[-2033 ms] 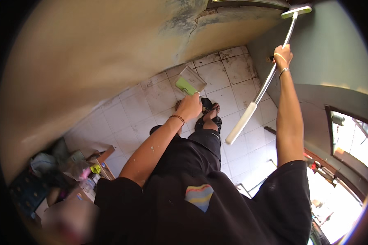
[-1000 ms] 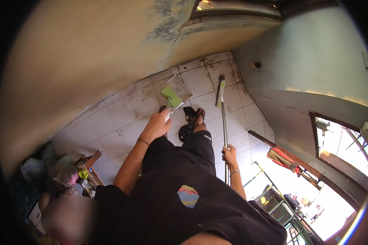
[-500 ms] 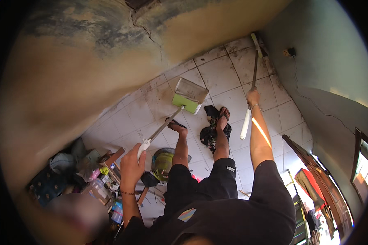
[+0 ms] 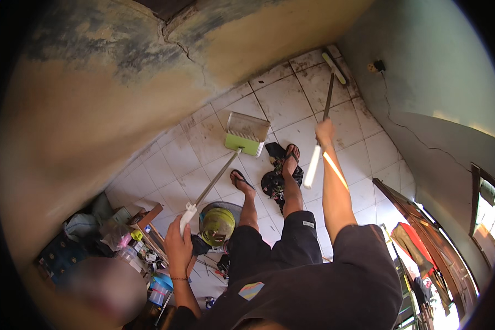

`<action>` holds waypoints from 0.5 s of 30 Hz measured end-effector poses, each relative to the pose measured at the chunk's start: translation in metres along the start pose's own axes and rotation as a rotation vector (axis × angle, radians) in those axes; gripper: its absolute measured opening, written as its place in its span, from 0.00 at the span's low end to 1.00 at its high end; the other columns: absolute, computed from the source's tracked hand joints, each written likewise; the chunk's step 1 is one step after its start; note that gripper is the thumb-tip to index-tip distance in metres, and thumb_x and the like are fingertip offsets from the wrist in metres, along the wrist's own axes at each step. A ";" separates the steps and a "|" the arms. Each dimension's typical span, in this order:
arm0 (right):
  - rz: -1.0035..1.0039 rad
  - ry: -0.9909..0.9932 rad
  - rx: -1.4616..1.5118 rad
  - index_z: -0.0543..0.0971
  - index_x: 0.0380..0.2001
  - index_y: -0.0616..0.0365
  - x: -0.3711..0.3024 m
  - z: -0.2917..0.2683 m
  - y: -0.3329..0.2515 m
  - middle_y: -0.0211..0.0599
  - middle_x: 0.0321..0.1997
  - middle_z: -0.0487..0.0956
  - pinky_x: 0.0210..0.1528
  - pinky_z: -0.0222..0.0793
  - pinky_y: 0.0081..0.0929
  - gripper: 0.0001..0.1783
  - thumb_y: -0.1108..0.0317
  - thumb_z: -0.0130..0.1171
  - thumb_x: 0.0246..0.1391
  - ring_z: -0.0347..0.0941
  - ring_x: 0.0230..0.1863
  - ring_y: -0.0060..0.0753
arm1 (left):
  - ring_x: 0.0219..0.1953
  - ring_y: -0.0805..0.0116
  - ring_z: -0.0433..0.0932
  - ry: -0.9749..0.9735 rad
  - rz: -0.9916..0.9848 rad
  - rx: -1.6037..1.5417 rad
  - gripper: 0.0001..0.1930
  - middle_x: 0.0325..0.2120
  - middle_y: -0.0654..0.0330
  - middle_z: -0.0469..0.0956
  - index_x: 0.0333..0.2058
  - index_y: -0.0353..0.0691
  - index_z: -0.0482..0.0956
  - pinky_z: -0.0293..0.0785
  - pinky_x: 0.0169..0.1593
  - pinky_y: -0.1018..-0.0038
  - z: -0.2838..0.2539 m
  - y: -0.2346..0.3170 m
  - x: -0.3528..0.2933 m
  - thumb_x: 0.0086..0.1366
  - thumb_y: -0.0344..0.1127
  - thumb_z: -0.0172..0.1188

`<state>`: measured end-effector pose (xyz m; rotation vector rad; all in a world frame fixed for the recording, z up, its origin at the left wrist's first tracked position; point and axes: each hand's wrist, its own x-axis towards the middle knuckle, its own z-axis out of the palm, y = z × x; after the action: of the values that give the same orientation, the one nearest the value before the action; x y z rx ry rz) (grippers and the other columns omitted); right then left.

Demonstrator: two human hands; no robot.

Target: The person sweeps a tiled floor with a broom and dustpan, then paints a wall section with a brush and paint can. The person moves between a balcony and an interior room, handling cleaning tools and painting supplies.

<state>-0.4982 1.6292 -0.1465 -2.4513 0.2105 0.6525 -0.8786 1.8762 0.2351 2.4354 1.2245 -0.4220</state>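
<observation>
Two grips are at work, each clamped on one long-handled tool. The left grip [image 4: 180, 245] wraps the white handle end of one dustpan [image 4: 244, 146], green and clear, whose pan sits ahead of two sandalled feet [image 4: 242, 183], nearer the tan wall [image 4: 88, 121]. The right grip [image 4: 324, 132] closes around one broom [image 4: 329, 99], its single head near the corner of the tiled floor [image 4: 280, 104]; contact there I cannot tell. One dark patterned cloth [image 4: 274, 182] lies bunched by the right foot, and one yellow-green bucket [image 4: 216, 224] stands near the left leg.
</observation>
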 end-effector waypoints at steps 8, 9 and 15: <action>0.125 -0.127 0.093 0.81 0.35 0.72 -0.039 0.015 -0.063 0.66 0.31 0.81 0.41 0.77 0.49 0.13 0.71 0.54 0.52 0.82 0.36 0.63 | 0.45 0.41 0.78 0.022 -0.035 0.029 0.18 0.44 0.42 0.79 0.53 0.32 0.75 0.74 0.49 0.57 0.008 0.002 -0.010 0.70 0.37 0.55; 0.078 -0.069 0.104 0.80 0.37 0.71 -0.053 0.017 -0.054 0.68 0.35 0.81 0.48 0.74 0.51 0.14 0.70 0.54 0.53 0.79 0.43 0.67 | 0.45 0.41 0.79 0.024 -0.039 0.024 0.18 0.44 0.43 0.79 0.53 0.32 0.75 0.74 0.48 0.57 0.009 0.004 -0.010 0.70 0.37 0.55; 0.116 0.047 0.112 0.78 0.30 0.74 0.017 0.020 -0.064 0.64 0.26 0.81 0.32 0.78 0.46 0.10 0.74 0.54 0.51 0.82 0.28 0.57 | 0.44 0.41 0.79 0.018 -0.025 0.001 0.18 0.43 0.42 0.79 0.53 0.32 0.76 0.75 0.48 0.57 0.003 0.006 0.006 0.70 0.37 0.55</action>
<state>-0.4735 1.6927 -0.1370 -2.3614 0.3998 0.6149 -0.8708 1.8757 0.2311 2.4321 1.2641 -0.4087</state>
